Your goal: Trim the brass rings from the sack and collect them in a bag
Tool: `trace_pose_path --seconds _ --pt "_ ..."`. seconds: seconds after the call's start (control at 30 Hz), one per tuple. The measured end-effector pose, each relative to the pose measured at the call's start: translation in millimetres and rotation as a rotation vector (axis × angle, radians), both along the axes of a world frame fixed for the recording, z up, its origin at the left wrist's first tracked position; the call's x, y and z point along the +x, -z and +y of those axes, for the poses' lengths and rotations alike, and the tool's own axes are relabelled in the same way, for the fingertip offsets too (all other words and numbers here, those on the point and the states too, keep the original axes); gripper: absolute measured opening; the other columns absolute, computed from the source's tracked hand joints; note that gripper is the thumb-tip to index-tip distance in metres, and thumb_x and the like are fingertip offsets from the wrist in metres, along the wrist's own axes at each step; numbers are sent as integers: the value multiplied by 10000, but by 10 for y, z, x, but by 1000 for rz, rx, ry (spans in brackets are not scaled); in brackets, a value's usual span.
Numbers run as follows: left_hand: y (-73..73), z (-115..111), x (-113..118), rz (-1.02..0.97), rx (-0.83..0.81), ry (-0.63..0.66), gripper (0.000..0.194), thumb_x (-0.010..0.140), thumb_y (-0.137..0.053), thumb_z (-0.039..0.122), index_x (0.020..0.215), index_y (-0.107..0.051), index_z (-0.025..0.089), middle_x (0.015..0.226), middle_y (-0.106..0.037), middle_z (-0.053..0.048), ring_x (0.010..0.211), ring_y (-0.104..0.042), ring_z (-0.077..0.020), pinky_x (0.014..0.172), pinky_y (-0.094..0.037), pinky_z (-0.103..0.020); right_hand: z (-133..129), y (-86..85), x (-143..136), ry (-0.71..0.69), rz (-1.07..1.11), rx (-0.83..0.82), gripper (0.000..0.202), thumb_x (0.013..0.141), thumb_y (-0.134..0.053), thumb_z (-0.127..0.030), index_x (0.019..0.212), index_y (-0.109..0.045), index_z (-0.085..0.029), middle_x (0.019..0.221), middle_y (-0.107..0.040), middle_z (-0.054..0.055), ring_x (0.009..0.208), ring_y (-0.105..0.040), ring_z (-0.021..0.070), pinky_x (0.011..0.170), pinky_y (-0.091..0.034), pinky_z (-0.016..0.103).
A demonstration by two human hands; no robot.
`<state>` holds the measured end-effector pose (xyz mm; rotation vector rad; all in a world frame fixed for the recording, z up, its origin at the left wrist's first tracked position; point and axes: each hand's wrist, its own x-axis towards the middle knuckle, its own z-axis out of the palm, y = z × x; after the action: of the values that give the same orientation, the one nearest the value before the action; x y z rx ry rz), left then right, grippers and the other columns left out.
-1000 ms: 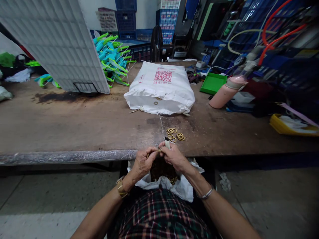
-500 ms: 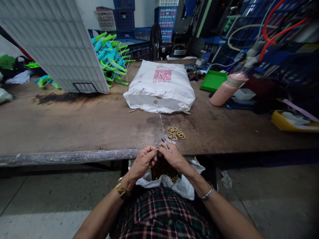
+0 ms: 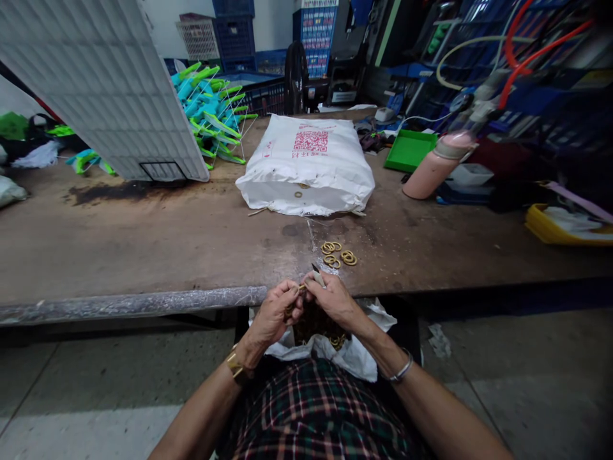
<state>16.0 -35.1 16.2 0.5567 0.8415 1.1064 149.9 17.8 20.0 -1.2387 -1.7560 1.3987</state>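
Note:
My left hand [image 3: 281, 310] is closed on a brass-coloured ring [image 3: 302, 287], pinched between thumb and fingertips; more rings seem tucked in its curled fingers. My right hand [image 3: 334, 299] grips a small knife [image 3: 318, 275], its dark tip pointing up and away, while its fingertips meet the ring's other side. Just beyond the hands, several loose rings [image 3: 349, 257] lie in small groups on the wooden table [image 3: 191, 243]. Below the hands, an open white sack [image 3: 357, 361] at my lap holds many more rings [image 3: 336, 342], partly in shadow.
A full white sack [image 3: 311, 166] with a red printed code lies mid-table. To its right are a green tray [image 3: 410, 151], a pink bottle [image 3: 433, 169] and a yellow tray [image 3: 550, 230]. A white ribbed panel [image 3: 110, 89] and green-blue plastic pieces [image 3: 215, 118] stand at left.
Both hands stay together at the table edge, with slight shifts of the fingers and the knife. The view has moved a little; the rings on the table lie as before.

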Motion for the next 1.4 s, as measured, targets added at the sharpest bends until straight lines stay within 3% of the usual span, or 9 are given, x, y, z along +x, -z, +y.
trace_pose_path --seconds 0.13,0.33,0.53,0.8,0.9,1.07,1.23,1.4 --pt "2 5 12 20 -2 -41 346 704 -655 426 726 -430 165 590 -470 55 402 -363 -17 363 -199 -143 -24 52 25 56 -132 147 195 819 -391 -287 717 -522 -183 579 -498 -32 549 -443 102 549 -326 211" --pt "33 18 33 102 31 -83 365 691 -659 448 709 -432 164 565 -464 62 387 -342 -14 356 -190 -145 -117 72 31 -135 -446 366 118 782 -418 -162 728 -519 -192 590 -522 -14 539 -437 110 541 -272 218" --pt "51 -7 31 191 56 -102 376 699 -638 482 709 -429 169 552 -455 68 395 -338 -19 372 -205 -152 -135 40 22 -172 -630 404 172 785 -421 -142 875 -563 -181 712 -621 28 615 -523 136 572 -265 236" --pt "136 -54 9 310 133 -117 353 747 -593 484 700 -436 172 526 -454 67 414 -343 -30 417 -241 -168 -129 -38 2 -280 -768 366 244 775 -397 -134 973 -538 -161 743 -644 56 658 -567 158 571 -272 248" --pt "44 -116 10 244 153 -87 322 771 -588 440 689 -438 166 527 -455 61 421 -351 -31 420 -239 -169 -67 -38 8 -232 -888 375 262 783 -383 -143 1004 -523 -159 762 -649 70 672 -578 174 569 -274 261" --pt "-146 -174 31 -6 71 -23 327 740 -627 420 680 -435 162 575 -486 44 404 -353 -28 377 -207 -160 238 -60 106 -8 -1024 422 247 811 -368 -146 1001 -520 -189 883 -644 70 789 -591 189 628 -318 266" --pt "-75 -113 -9 -125 -70 -74 279 755 -616 377 718 -498 127 735 -559 -13 416 -339 -6 351 -213 -140 638 -119 179 147 -1086 489 234 880 -349 -275 1044 -500 -205 1022 -577 82 841 -589 199 653 -359 277" --pt "10 -106 -93 -264 -140 -97 213 741 -637 317 824 -532 151 699 -559 1 403 -326 -9 344 -218 -123 841 -49 200 111 -1192 407 282 894 -341 -343 1068 -502 -192 1008 -535 101 842 -590 206 670 -387 289"
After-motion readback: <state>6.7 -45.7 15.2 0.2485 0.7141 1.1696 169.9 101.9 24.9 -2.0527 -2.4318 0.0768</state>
